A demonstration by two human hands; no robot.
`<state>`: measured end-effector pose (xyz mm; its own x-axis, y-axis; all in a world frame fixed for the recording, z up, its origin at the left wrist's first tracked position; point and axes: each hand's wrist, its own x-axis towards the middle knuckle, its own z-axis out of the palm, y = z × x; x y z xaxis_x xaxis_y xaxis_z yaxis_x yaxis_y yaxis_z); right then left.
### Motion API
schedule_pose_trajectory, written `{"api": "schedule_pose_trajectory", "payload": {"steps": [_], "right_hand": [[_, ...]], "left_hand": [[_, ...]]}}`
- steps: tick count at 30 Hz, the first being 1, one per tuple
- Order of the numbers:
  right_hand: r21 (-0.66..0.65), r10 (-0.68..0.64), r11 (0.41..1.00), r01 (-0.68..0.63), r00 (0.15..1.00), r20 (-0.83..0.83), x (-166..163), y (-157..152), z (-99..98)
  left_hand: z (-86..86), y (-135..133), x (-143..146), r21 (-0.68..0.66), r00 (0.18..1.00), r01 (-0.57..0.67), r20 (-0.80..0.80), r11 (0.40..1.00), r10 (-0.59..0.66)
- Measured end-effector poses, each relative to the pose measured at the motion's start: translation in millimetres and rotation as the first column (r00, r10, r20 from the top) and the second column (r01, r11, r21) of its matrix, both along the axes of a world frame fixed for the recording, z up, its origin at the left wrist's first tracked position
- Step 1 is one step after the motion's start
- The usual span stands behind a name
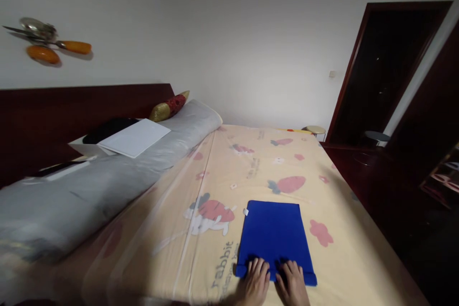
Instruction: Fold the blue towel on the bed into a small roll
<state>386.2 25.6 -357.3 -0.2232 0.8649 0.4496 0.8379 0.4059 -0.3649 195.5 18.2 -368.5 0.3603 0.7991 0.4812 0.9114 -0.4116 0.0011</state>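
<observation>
Both hands sit at bottom centre of the frame, side by side: left hand [255,283] and right hand [293,285], fingers spread flat and pressing down on the near edge of a flat, rectangular royal-blue folded cloth [273,238]. Neither hand is closed round anything; palms down, fingertips on what looks like a small roll or fold at that near edge. Cloth lies lower centre-right on a pale yellow bedsheet w/ red carrot and rabbit cartoon print [258,167], squared to the bed. A small white tag [245,212] shows at its far-left corner. To do this bit well, I'd judge: even pressure from both hands, keep the roll straight across the width, edges aligned. Left of frame: long grey bolster pillow [107,172] w/ a white flat board [134,137] on it, dark wood headboard [71,114] behind. Right: dark wooden doorway [387,67].
</observation>
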Motion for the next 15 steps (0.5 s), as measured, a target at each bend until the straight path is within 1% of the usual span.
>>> {"api": "schedule_pose_trajectory", "payload": {"steps": [1, 4, 8, 11, 13, 15], "right_hand": [[0.026, -0.008, 1.000, 0.008, 1.000, 0.016, 3.6, 0.5, -2.3], [0.079, -0.008, 0.997, 0.004, 0.999, 0.047, 15.5, 2.6, -7.1], [0.052, 0.059, 0.997, -0.062, 0.997, 0.049, 24.1, 5.9, -8.7], [0.035, 0.082, 0.996, -0.084, 0.995, 0.050, 23.9, 7.3, -8.2], [0.032, 0.073, 0.997, -0.075, 0.996, 0.050, 22.1, 7.4, -7.4], [0.036, 0.042, 0.998, -0.043, 0.998, 0.053, 21.5, 7.0, -6.5]], "left_hand": [[0.0, -0.3, -1.7, 0.019, 1.000, -0.008, 0.000, 1.000, 0.008], [0.3, -1.2, -9.5, 0.019, 0.999, -0.041, 0.005, 0.999, 0.041], [-7.1, 0.4, -16.3, 0.028, 0.998, -0.060, 0.005, 0.998, 0.059], [-13.5, 3.9, -15.2, 0.033, 0.998, -0.054, 0.029, 0.998, 0.053], [-13.2, 6.5, -12.3, 0.022, 0.998, -0.052, 0.030, 0.998, 0.051], [-7.7, 8.9, -9.8, -0.011, 0.997, -0.083, 0.010, 0.997, 0.083]]}}
